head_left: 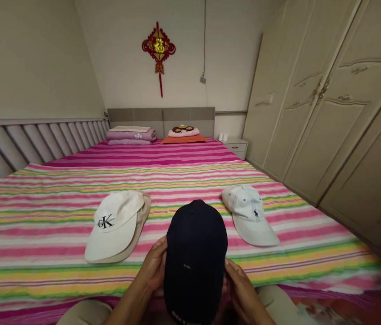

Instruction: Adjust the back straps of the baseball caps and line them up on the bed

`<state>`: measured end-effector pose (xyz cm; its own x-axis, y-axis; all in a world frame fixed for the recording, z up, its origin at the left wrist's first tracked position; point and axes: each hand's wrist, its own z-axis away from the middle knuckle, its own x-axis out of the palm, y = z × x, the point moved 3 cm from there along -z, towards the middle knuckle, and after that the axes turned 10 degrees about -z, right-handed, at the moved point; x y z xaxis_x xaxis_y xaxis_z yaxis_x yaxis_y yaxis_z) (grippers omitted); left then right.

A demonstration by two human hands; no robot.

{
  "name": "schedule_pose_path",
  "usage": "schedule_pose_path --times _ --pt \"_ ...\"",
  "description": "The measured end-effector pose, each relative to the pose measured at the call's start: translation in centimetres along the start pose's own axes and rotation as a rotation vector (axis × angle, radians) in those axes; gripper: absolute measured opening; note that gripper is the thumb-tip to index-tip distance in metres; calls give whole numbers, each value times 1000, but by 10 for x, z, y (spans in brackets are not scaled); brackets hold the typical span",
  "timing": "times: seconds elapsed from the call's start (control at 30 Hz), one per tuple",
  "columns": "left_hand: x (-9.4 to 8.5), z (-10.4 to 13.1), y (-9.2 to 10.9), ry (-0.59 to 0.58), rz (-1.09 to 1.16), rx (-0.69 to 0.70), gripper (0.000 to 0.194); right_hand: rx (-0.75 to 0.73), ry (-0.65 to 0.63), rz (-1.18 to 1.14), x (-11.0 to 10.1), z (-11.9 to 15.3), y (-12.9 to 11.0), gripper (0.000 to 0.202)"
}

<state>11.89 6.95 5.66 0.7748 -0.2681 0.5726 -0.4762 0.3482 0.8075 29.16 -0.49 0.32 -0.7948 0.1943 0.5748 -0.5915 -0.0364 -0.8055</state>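
Dark cap [195, 253] gripped by its sides between left hand [155, 265] and right hand [241, 280] by near edge of striped sheet [186, 180], so prob not set down yet. Farther up, three already laid out: white CK cap [116, 221] overlapping one beige cap [141, 222], plus one white logo cap [249, 212] off right, four total.

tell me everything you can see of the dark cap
The dark cap looks like navy-black fabric, with a rounded crown and a small pale mark near its middle. Pale marks like lettering, cut off and unreadable, show at the picture's bottom edge. Its rounded end points toward the headboard; the left hand and right hand hold it by its sides.
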Motion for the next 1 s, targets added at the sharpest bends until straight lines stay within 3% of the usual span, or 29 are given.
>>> schedule_pose_path --times 0.17,0.3,0.57,0.77,1.0 --pt "5 -41 -7 11 18 25 12 8 50 58 -20 -12 -10 43" --pt "11 -75 -17 61 51 20 13 -109 126 217 -31 -33 -23 57" --pt "21 -130 -37 158 88 16 10 -304 263 462 -43 -77 -51 54" --pt "28 -153 -37 207 60 35 6 -428 338 716 -47 -96 -65 45" --pt "20 -158 -47 306 -66 -88 6 -409 389 959 -51 -103 -63 39"
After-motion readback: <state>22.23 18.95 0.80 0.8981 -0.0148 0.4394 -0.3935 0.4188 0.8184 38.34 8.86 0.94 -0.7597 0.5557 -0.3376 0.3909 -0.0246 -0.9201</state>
